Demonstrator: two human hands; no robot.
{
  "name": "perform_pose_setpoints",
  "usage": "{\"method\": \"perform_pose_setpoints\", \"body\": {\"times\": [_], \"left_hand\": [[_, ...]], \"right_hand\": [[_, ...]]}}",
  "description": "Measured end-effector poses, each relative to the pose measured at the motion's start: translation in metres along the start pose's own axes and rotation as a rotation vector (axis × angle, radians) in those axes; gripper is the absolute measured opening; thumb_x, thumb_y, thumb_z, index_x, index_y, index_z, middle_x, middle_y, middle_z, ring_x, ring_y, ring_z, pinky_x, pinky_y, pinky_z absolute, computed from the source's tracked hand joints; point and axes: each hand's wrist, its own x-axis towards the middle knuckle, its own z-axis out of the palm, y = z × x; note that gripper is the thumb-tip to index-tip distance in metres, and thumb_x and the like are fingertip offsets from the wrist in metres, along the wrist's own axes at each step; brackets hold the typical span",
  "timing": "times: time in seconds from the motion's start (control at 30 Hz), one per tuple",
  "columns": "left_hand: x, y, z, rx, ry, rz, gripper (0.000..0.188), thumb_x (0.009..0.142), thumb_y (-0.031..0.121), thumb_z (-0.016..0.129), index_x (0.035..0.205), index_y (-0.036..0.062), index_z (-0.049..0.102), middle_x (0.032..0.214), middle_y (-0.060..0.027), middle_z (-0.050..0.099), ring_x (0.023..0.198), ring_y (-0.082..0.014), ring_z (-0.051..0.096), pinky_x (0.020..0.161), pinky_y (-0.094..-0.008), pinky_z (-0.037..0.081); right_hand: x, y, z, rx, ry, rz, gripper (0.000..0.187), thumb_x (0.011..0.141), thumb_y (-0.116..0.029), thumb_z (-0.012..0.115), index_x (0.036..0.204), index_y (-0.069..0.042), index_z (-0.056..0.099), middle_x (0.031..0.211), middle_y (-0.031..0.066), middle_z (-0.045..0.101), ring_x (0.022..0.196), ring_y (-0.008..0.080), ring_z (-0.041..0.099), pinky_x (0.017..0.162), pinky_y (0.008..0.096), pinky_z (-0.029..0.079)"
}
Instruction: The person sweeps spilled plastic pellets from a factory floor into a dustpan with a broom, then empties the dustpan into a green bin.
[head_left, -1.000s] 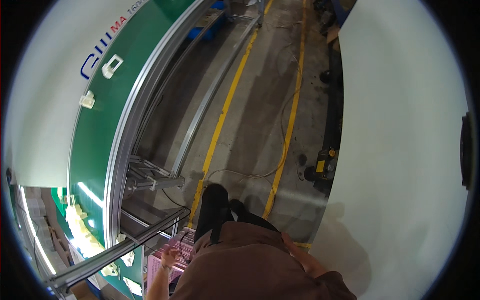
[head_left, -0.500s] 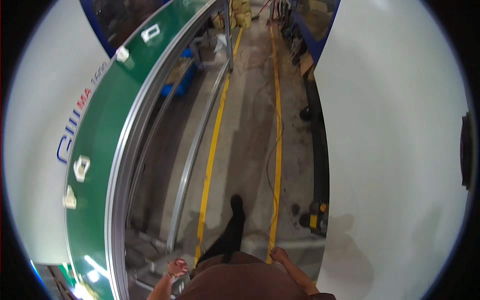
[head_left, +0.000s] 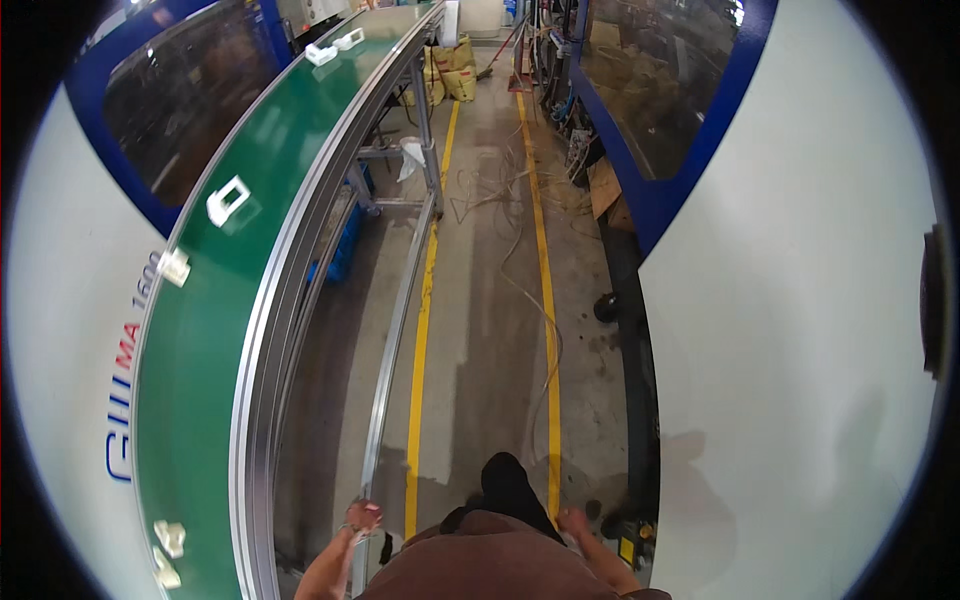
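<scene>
My left hand [head_left: 364, 515] hangs low at my side, beside the conveyor's metal frame. Its fingers are loosely curled and nothing shows in them. On the other side of my body, my right hand [head_left: 573, 520] hangs near the right yellow floor line, blurred, its fingers hard to make out. Neither hand touches the green conveyor belt [head_left: 200, 370] on my left. Several white plastic parts lie on that belt: a frame-shaped part [head_left: 229, 202] farther up, a small part [head_left: 174, 267] at its left edge, and another part [head_left: 170, 538] close by.
Two yellow lines [head_left: 421, 340] run along the grey floor ahead. A thin hose [head_left: 520, 290] trails across it. A large white machine [head_left: 780, 330] walls the right side. Yellow sacks [head_left: 457, 70] stand at the far end, and a blue crate [head_left: 345, 245] sits under the conveyor.
I have walked forward along the aisle; the belt parts, sacks and crate appear nearer. My arms have swung a little, and my other leg shows in front.
</scene>
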Motion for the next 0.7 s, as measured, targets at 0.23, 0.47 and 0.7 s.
{"method": "perform_pose_setpoints", "body": {"times": [0.23,0.47,0.7], "left_hand": [[0.132,0.243,0.033,-0.099,-0.074,0.227,0.028,0.074,0.021,0.061,0.091,-0.0007,0.058,0.075,-0.0105,0.064,0.067,-0.0171,0.063,0.059,-0.0289,0.049],[0.204,0.389,-0.018,0.117,-0.143,0.301,0.026,0.077,0.019,0.059,0.095,0.0007,0.058,0.074,-0.0103,0.062,0.067,-0.021,0.063,0.058,-0.0312,0.049],[0.387,0.379,-0.073,-0.543,-0.177,-0.277,0.014,0.077,0.015,0.056,0.087,0.0054,0.056,0.065,-0.0096,0.058,0.058,-0.0211,0.059,0.05,-0.0323,0.047]], "right_hand": [[0.064,-0.06,-0.065,-0.157,-0.301,0.023,0.034,0.071,-0.025,0.052,0.098,-0.005,0.058,0.097,0.0187,0.059,0.091,0.034,0.057,0.074,0.0413,0.044],[0.255,-0.303,-0.267,0.134,0.104,-0.085,0.025,0.065,-0.025,0.06,0.081,-0.005,0.061,0.087,0.0187,0.06,0.083,0.034,0.058,0.069,0.0425,0.045],[0.403,-0.523,-0.426,0.194,0.371,-0.413,0.022,0.072,-0.019,0.053,0.085,-0.002,0.054,0.083,0.02,0.058,0.079,0.0368,0.055,0.068,0.0417,0.044]]}}
